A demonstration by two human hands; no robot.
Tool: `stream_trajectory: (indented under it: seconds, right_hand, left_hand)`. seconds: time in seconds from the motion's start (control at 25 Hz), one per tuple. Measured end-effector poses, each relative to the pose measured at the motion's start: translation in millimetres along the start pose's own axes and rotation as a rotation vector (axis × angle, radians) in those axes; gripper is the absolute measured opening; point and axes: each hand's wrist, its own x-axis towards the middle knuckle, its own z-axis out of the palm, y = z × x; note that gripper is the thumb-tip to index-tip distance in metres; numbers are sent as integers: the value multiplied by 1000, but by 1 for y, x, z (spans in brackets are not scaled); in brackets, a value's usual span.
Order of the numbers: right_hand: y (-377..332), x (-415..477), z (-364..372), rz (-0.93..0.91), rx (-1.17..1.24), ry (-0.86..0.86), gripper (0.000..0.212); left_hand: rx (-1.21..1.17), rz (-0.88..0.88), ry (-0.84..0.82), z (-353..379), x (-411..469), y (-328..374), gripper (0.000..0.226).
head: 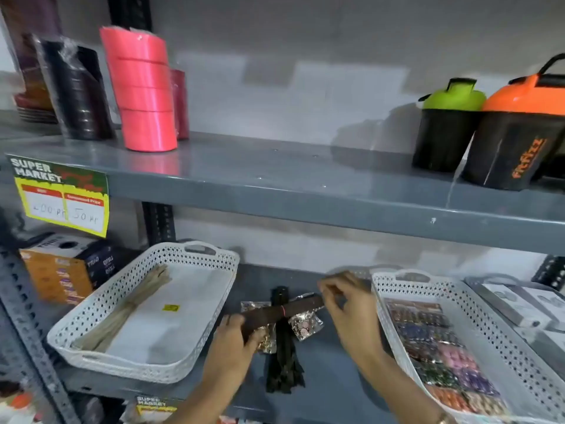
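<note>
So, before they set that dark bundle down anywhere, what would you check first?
1. Left hand grips one end of the brown bundle: ok.
2. Right hand pinches the other end: ok.
3. Red band sits round the bundle: ok.
4. Free floor in the left basket beside the beige bundle: ok.
5. Shelf spot right under the bundle is free: not ok, a black bundle and shiny packets lie there.
6. Which basket it belongs in: cannot tell.

"SUPER MARKET" heads the price tag (61, 194) at the left end of the upper shelf (305, 185) edge, with handwritten "50". The lower tag (156, 405) repeats it, and the dark box (101, 264) reads "TRIO".
</note>
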Motion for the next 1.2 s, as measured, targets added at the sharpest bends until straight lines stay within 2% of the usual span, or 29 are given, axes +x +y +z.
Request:
stream_trajectory:
  seconds: [0.08, 0.16, 0.24, 0.32, 0.4, 0.48, 0.6, 0.76, 0.8, 0.88, 1.04, 1.2]
  right_hand:
    - [31, 4, 20, 275, -82, -106, 21]
    - [61, 0, 39, 521, -154, -255, 35]
    - [80, 2, 54, 653, -193, -320, 27]
    - [89, 7, 64, 706, -187, -310, 19]
    - [101, 12, 76, 761, -169, -317, 36]
    - [106, 14, 86, 814, -138, -341, 44]
    - [112, 17, 91, 927, -66, -309, 15]
    - [121, 18, 93, 1054, 71, -245, 8]
    - [121, 19, 90, 1083, 119, -243, 5]
    - [125, 22, 78, 1109, 144, -270, 21]
    - [133, 35, 30, 1015, 59, -389, 26]
    - [143, 46, -3, 882, -145, -392, 22]
  left_hand:
    - [251, -159, -94, 15, 8, -7, 47]
    - [348, -239, -120, 31, 9, -11, 58]
    - [300, -287, -80, 44, 11, -10, 61]
    - [272, -316, -73, 51, 14, -10, 63]
    - [245, -355, -83, 56, 18, -14, 60]
    - [149, -398, -78, 56, 21, -18, 54]
    - [-182, -418, -65, 47, 31, -30, 21]
    - [-562, -535, -38, 34, 36, -42, 31]
    - [-621, -560, -52, 31, 33, -43, 28]
    - [-671, -543, -63, 26, 28, -45, 23]
    - [-640, -426, -37, 16, 23, -43, 23]
    - [-621, -298, -194, 39, 15, -3, 28]
